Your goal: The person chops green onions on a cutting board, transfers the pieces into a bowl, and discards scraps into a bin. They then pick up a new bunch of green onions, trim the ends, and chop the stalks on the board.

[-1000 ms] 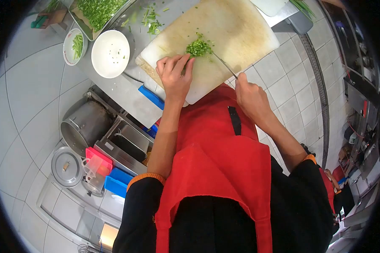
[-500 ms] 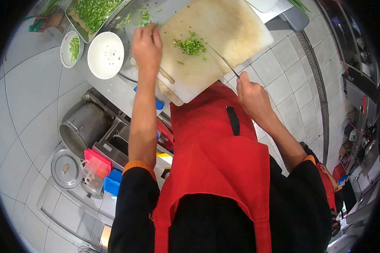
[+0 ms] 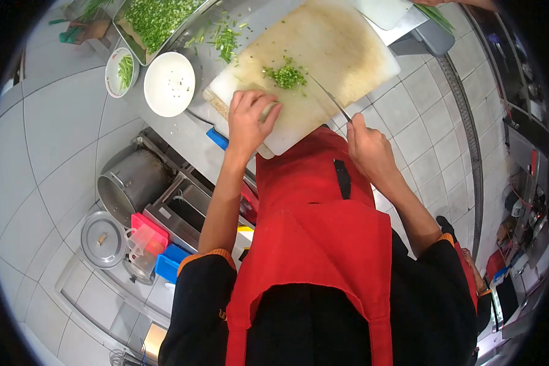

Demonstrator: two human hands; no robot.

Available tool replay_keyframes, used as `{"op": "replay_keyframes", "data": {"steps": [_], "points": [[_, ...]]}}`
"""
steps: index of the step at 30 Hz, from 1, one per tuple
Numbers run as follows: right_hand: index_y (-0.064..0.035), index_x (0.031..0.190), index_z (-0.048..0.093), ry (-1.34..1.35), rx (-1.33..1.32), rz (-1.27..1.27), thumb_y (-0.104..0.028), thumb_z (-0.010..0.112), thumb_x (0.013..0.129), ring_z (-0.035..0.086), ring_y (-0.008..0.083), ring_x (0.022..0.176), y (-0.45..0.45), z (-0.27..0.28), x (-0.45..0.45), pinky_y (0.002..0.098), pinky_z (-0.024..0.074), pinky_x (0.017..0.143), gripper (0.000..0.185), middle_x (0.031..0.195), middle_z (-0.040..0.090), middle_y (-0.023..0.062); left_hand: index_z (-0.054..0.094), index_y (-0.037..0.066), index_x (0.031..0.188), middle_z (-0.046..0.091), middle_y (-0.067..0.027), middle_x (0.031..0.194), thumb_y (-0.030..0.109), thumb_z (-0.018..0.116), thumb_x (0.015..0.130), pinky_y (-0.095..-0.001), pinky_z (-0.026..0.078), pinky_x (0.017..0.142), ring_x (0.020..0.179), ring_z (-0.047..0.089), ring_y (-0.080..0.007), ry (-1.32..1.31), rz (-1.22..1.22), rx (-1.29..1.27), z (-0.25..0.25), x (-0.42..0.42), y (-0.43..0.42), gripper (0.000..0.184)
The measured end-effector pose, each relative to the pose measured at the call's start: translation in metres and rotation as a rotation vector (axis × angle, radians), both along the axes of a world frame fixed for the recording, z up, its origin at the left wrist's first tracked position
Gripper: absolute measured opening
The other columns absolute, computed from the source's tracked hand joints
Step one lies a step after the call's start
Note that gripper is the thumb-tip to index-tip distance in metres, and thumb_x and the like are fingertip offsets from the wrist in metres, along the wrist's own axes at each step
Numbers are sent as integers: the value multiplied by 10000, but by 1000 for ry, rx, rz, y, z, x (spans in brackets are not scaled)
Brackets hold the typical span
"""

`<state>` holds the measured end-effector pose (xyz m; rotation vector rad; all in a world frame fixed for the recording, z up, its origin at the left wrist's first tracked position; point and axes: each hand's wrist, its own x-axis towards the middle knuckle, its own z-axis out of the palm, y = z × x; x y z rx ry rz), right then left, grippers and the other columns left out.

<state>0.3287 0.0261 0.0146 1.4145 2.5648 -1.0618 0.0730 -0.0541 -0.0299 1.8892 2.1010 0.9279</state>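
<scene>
bright, fairly even light, fisheye-bowed wall tiles (image 3: 61, 149), black rounded picture edges

A: Your left hand (image 3: 250, 119) is out on the left, fingers (image 3: 245, 100) bent, thumb (image 3: 274, 116) set apart on its right side.
B: And your right hand (image 3: 370, 146) sits slightly nearer, on the right, curled into a grip.
A: Your left forearm (image 3: 224, 201) stretches far and slightly right.
B: Your right forearm (image 3: 409, 207) slants far and left; both are bare.

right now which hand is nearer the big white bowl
Left. The left hand is to the right of the big white bowl, at the cutting board; the right hand, holding the knife, is farther right, off the board's near edge.
</scene>
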Motion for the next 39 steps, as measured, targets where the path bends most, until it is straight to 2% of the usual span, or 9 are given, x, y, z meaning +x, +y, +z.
{"op": "replay_keyframes", "data": {"steps": [11, 17, 19, 21, 25, 28, 32, 36, 39], "points": [[-26, 940, 415, 2, -32, -14, -181, 476, 987, 592, 484, 575, 7, 9, -2, 582, 465, 529, 173, 587, 573, 249, 676, 43, 907, 620, -126, 868, 80, 662, 863, -423, 467, 747, 852, 574, -329, 69, 298, 83, -34, -76, 67, 59], [-16, 961, 444, -32, -28, -47, -197, 514, 971, 619, 485, 658, 12, 15, -11, 590, 473, 596, 194, 720, 626, 260, 676, 27, 902, 665, -150, 875, 137, 650, 897, -389, 497, 634, 752, 640, -325, -37, 451, 191, -2, -82, 89, 113], [-6, 970, 473, 41, 42, -51, -191, 541, 954, 621, 470, 711, 15, 16, -19, 572, 480, 631, 197, 784, 627, 254, 699, 65, 857, 670, -109, 812, 210, 668, 894, -387, 480, 584, 720, 642, -315, 85, 565, -178, 15, -79, 85, 152], [3, 980, 503, 113, 111, -49, -185, 567, 936, 622, 455, 764, 19, 14, -27, 555, 488, 666, 204, 848, 628, 249, 713, 105, 806, 668, -72, 749, 268, 675, 888, -394, 472, 625, 729, 631, -311, 101, 631, -330, 21, -80, 81, 187], [14, 973, 573, 222, 258, 18, -137, 627, 878, 584, 401, 849, 38, 11, -56, 489, 487, 748, 187, 916, 596, 201, 726, 159, 990, 665, -89, 1007, 168, 633, 877, -405, 422, 834, 911, 584, -301, 179, 440, 20, 24, -62, 60, 146], [9, 954, 592, 222, 296, 64, -126, 639, 860, 579, 377, 858, 53, 13, -83, 469, 486, 751, 170, 920, 593, 180, 675, 237, 1220, 521, -92, 1323, 11, 587, 792, -464, 319, 987, 1148, 447, -328, 341, 361, 48, 25, -17, 43, 492], [3, 918, 602, 238, 365, 118, -124, 640, 852, 587, 357, 866, 66, 20, -110, 466, 492, 742, 148, 927, 595, 171, 629, 312, 1298, 396, -73, 1445, -38, 587, 709, -511, 261, 1033, 1268, 339, -346, 328, 339, -44, 14, 10, 40, 687], [4, 907, 603, 194, 407, 155, -119, 634, 849, 588, 358, 863, 75, 24, -117, 470, 495, 738, 139, 925, 597, 168, 623, 308, 1303, 355, -75, 1469, -41, 581, 719, -540, 229, 1044, 1281, 305, -365, 362, 545, -153, 17, -12, 53, 681], [7, 911, 601, 148, 418, 151, -123, 631, 853, 595, 369, 863, 86, 27, -109, 473, 502, 736, 146, 932, 599, 173, 664, 230, 1245, 478, -100, 1379, -23, 594, 767, -470, 295, 1034, 1245, 390, -347, 409, 640, -110, 22, -36, 63, 545]]}}
